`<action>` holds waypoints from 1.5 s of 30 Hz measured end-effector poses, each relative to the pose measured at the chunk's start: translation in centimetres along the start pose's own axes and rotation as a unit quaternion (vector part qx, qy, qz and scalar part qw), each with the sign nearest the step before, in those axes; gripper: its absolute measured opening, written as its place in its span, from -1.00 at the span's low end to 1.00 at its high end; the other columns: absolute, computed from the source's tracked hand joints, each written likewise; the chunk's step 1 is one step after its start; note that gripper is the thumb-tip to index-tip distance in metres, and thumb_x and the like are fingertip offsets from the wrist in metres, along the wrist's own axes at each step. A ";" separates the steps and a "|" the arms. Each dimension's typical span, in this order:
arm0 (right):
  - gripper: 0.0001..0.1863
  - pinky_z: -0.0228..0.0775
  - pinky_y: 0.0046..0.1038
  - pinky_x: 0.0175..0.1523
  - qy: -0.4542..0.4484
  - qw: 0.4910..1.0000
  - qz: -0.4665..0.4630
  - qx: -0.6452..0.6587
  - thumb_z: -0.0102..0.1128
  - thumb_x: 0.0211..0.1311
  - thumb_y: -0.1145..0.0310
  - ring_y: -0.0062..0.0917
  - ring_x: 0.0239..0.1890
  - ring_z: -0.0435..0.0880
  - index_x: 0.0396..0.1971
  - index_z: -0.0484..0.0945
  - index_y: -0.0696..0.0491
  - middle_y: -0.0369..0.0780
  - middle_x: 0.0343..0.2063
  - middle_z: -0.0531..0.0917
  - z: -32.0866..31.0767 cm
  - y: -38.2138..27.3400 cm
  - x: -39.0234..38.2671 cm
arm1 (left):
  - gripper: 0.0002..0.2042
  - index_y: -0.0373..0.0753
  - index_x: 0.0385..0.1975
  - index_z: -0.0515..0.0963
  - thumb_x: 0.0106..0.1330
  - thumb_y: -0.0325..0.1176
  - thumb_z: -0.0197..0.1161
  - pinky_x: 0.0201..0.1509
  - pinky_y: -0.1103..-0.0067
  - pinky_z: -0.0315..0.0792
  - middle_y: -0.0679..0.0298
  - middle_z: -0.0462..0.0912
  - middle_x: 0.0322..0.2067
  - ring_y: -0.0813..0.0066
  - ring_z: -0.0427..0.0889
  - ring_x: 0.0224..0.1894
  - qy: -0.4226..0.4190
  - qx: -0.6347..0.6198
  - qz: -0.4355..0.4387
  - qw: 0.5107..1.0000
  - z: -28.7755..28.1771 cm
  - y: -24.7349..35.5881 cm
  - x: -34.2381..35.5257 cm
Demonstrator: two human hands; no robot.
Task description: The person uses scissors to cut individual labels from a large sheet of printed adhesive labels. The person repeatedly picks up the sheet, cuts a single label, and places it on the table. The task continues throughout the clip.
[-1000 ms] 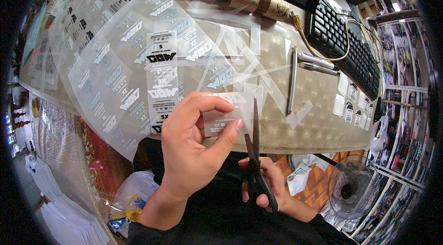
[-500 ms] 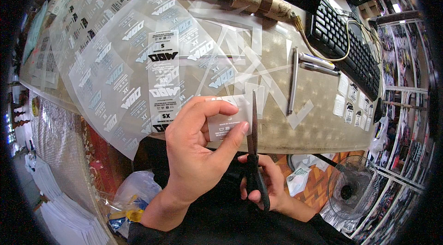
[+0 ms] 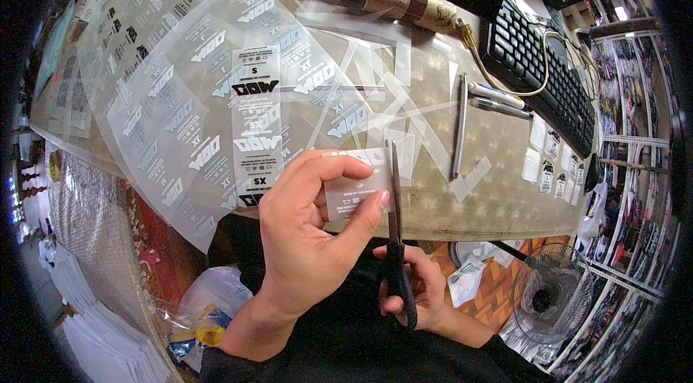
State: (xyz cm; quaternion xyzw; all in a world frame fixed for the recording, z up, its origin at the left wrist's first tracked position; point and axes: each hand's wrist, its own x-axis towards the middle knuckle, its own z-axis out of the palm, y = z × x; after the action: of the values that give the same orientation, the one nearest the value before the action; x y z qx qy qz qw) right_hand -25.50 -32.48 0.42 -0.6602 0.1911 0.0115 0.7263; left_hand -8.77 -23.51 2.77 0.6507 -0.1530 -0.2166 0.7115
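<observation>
While a broad beige table point(image 3: 505, 199) with a rounded front edge stretches across the scene, a large translucent sheet point(image 3: 170, 123) printed in white and pale blue covers much of its left side, one corner hanging past the front edge. A black keyboard point(image 3: 545, 69) with a pale cable lies toward the far right, and a round wire-mesh basket point(image 3: 579, 289) stands lower down, beyond the table's edge. On the sheet rests a long clear strip point(image 3: 256, 109) printed in black and white. A person in black sleeves raises a left hand point(image 3: 310, 228) near the table's front edge, thumb and forefinger closed in a pinch, the other fingers loosely bent. Lower and to its right, the right hand point(image 3: 424, 283) has its fingers curled around the handles of dark-bladed scissors point(image 3: 395, 253), which point away from the body, blades nearly together with a slim gap at the tips. A slender grey rod point(image 3: 458, 130) lies on the table to the right of the blades, beside two slim pens point(image 3: 498, 96). Pinched in the left hand, a small translucent printed piece point(image 3: 350, 204) is held above the table's front edge, its right side against the scissor blades; whether they grip it cannot be told. Small rectangular labels point(image 3: 559, 163), white and black, sit in a cluster below the keyboard.
</observation>
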 end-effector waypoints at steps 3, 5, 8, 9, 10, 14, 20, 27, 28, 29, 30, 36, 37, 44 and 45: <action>-0.32 -0.02 -0.69 -0.62 0.009 1.000 0.006 0.007 0.38 -0.01 0.22 -0.82 -0.70 0.23 0.08 0.29 0.18 -0.41 -0.70 0.36 0.2 0.0 -0.1 | -0.74 -0.39 -0.28 0.44 0.00 -0.71 0.27 -0.06 0.66 0.33 0.23 0.46 -0.26 0.57 0.45 -0.18 -0.005 0.006 0.007 1.000 0.0 -0.2 0.1; -0.33 -0.01 -0.69 -0.62 0.016 1.000 0.002 0.003 0.38 -0.01 0.25 -0.83 -0.70 0.23 0.07 0.29 0.19 -0.40 -0.67 0.39 0.4 0.1 -0.2 | -0.74 -0.39 -0.28 0.44 0.00 -0.70 0.26 -0.06 0.66 0.33 0.24 0.47 -0.27 0.57 0.45 -0.19 -0.007 0.005 0.006 1.000 0.0 -0.3 0.1; -0.32 0.01 -0.71 -0.61 0.006 1.000 0.018 -0.015 0.39 -0.01 0.25 -0.83 -0.69 0.23 0.07 0.29 0.21 -0.39 -0.62 0.44 0.2 0.0 -0.1 | -0.75 -0.39 -0.29 0.45 0.02 -0.70 0.26 -0.07 0.67 0.33 0.25 0.48 -0.29 0.57 0.46 -0.19 0.000 0.003 -0.012 1.000 -0.1 -0.6 0.0; -0.32 0.04 -0.71 -0.61 0.010 0.999 0.032 -0.005 0.39 -0.01 0.25 -0.83 -0.69 0.25 0.07 0.29 0.20 -0.39 -0.61 0.45 0.3 0.1 0.1 | -0.76 -0.39 -0.29 0.45 0.02 -0.70 0.25 -0.07 0.68 0.33 0.26 0.48 -0.29 0.58 0.46 -0.19 0.003 0.010 -0.020 1.000 -0.2 -0.9 -0.1; -0.33 0.07 -0.71 -0.61 0.019 0.999 0.046 0.004 0.39 -0.01 0.26 -0.83 -0.69 0.28 0.07 0.29 0.20 -0.38 -0.61 0.46 0.3 0.0 0.1 | -0.76 -0.39 -0.29 0.45 0.03 -0.70 0.25 -0.07 0.68 0.33 0.27 0.48 -0.30 0.59 0.46 -0.19 0.001 0.014 -0.027 1.000 -0.1 -1.2 0.0; -0.36 0.21 -0.69 -0.60 0.042 0.982 0.132 0.125 0.38 0.00 0.31 -0.79 -0.67 0.41 0.07 0.29 0.17 -0.36 -0.61 0.49 0.3 -1.3 0.0 | -0.78 -0.41 -0.24 0.46 0.08 -0.69 0.18 -0.09 0.69 0.34 0.28 0.50 -0.27 0.60 0.46 -0.17 -0.019 0.041 0.015 0.999 -0.7 -1.8 0.4; -0.37 0.36 -0.63 -0.55 0.160 0.984 0.041 0.069 0.38 -0.04 0.43 -0.66 -0.62 0.53 0.07 0.30 0.12 -0.30 -0.58 0.54 -3.3 -3.7 0.6 | -0.68 -0.38 -0.08 0.43 0.13 -0.69 0.10 -0.16 0.70 0.41 0.21 0.49 -0.24 0.57 0.50 -0.21 -0.042 -0.029 0.005 0.999 -0.1 -0.1 0.8; -0.31 0.43 -0.55 -0.23 0.257 0.965 -0.021 0.049 0.34 -0.01 0.52 -0.56 -0.30 0.61 0.14 0.20 0.00 -0.17 -0.35 0.63 -7.2 -6.1 1.6 | -0.43 -0.30 0.19 0.11 0.14 -0.76 0.02 -0.06 0.61 0.46 0.15 0.33 -0.04 0.42 0.50 -0.07 -0.093 -0.114 0.027 0.989 7.2 0.1 0.1; -0.31 0.43 -0.55 -0.22 0.255 0.965 -0.028 0.055 0.34 -0.01 0.52 -0.58 -0.32 0.60 0.14 0.19 0.01 -0.18 -0.34 0.63 -7.5 -5.9 1.3 | -0.42 -0.30 0.20 0.10 0.13 -0.76 0.03 -0.06 0.61 0.46 0.14 0.30 -0.02 0.41 0.51 -0.07 -0.090 -0.111 0.041 0.989 8.3 0.1 -0.3; -0.31 0.42 -0.56 -0.22 0.261 0.963 -0.050 0.047 0.33 -0.01 0.52 -0.60 -0.33 0.58 0.14 0.19 0.03 -0.20 -0.36 0.62 -7.7 -5.8 1.0 | -0.41 -0.29 0.19 0.10 0.12 -0.76 0.04 -0.06 0.61 0.47 0.13 0.28 -0.01 0.41 0.52 -0.08 -0.103 -0.121 0.029 0.987 9.3 0.1 -0.7; -0.26 0.36 -0.66 -0.35 0.284 0.954 -0.081 0.054 0.38 -0.05 0.49 -0.66 -0.37 0.56 0.15 0.19 -0.03 -0.23 -0.40 0.61 -8.0 -4.7 1.0 | -0.40 -0.29 0.19 0.10 0.12 -0.77 0.05 -0.07 0.61 0.48 0.12 0.27 0.00 0.40 0.52 -0.09 -0.111 -0.122 0.019 0.986 9.9 -0.1 -1.1; -0.29 0.37 -0.65 -0.36 0.352 0.926 -0.124 0.064 0.38 -0.06 0.53 -0.68 -0.42 0.53 0.12 0.21 0.06 -0.27 -0.45 0.57 -10.1 -4.3 -1.3 | -0.38 -0.27 0.18 0.12 0.08 -0.73 0.13 -0.11 0.60 0.49 0.13 0.27 0.01 0.43 0.54 -0.17 -0.151 -0.095 0.016 0.984 13.8 -0.8 -2.4; -0.29 0.37 -0.65 -0.37 0.365 0.920 -0.123 0.072 0.38 -0.07 0.54 -0.68 -0.43 0.53 0.12 0.22 0.07 -0.27 -0.45 0.57 -10.9 -4.3 -1.7 | -0.38 -0.27 0.18 0.13 0.08 -0.71 0.15 -0.10 0.59 0.48 0.13 0.28 0.01 0.44 0.53 -0.18 -0.157 -0.080 0.017 0.984 14.1 -0.7 -2.4; -0.36 0.34 -0.62 -0.48 0.536 0.833 -0.120 -0.069 0.36 -0.09 0.53 -0.66 -0.54 0.51 0.06 0.29 -0.05 -0.32 -0.49 0.55 -24.7 -5.5 -8.8 | -0.52 -0.30 0.07 0.27 0.10 -0.64 0.14 -0.10 0.61 0.39 0.21 0.44 -0.14 0.52 0.46 -0.17 -0.099 0.092 0.131 0.982 7.2 -3.8 -0.9; -0.35 0.33 -0.63 -0.50 0.549 0.821 -0.138 -0.076 0.36 -0.11 0.54 -0.66 -0.56 0.51 0.05 0.29 -0.02 -0.31 -0.50 0.55 -26.7 -5.7 -9.8 | -0.53 -0.31 0.08 0.27 0.11 -0.64 0.13 -0.12 0.63 0.35 0.22 0.44 -0.15 0.53 0.44 -0.22 -0.075 0.133 0.144 0.978 5.7 -3.9 -0.6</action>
State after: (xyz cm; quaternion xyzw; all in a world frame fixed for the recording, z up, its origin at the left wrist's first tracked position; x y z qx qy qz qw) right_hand -40.09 -56.65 7.29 -0.6296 0.4637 -0.4385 0.4431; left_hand -12.52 -28.34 -0.47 0.6923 -0.3255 -0.1375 0.6291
